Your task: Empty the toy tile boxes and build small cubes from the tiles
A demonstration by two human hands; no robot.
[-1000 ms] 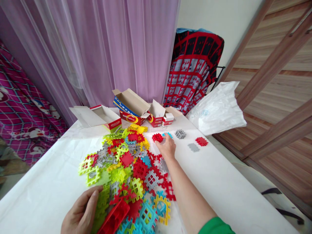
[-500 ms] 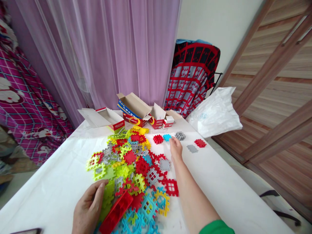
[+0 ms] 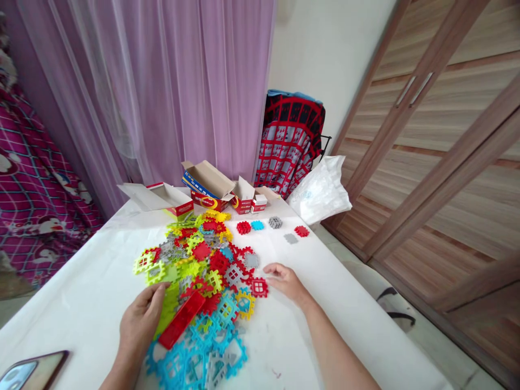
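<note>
A heap of interlocking plastic building pieces (image 3: 219, 262) in red, yellow, lime, grey and blue covers the middle of the white table (image 3: 325, 325). My left hand (image 3: 140, 317) rests at the heap's left edge with fingers curled in beside a lime green piece (image 3: 168, 309); whether anything is between them is hidden. Close by lies a long red block (image 3: 182, 319). My right hand (image 3: 286, 281) hovers just right of a red window piece (image 3: 259, 287), fingers apart and holding nothing. Farther back are a red stack (image 3: 244, 227), a blue piece (image 3: 257, 225) and a grey stack (image 3: 275, 222).
A single grey piece (image 3: 291, 238) and a red piece (image 3: 301, 232) lie at the right. Open cardboard boxes (image 3: 209, 181) line the table's back, with a white plastic bag (image 3: 320, 192) at the far right corner. A phone (image 3: 36, 371) lies front left.
My right hand has drawn back from the blue piece in the back row towards the heap's right side, its fingers now apart. The camera view has shifted; my left hand stays beside the heap.
</note>
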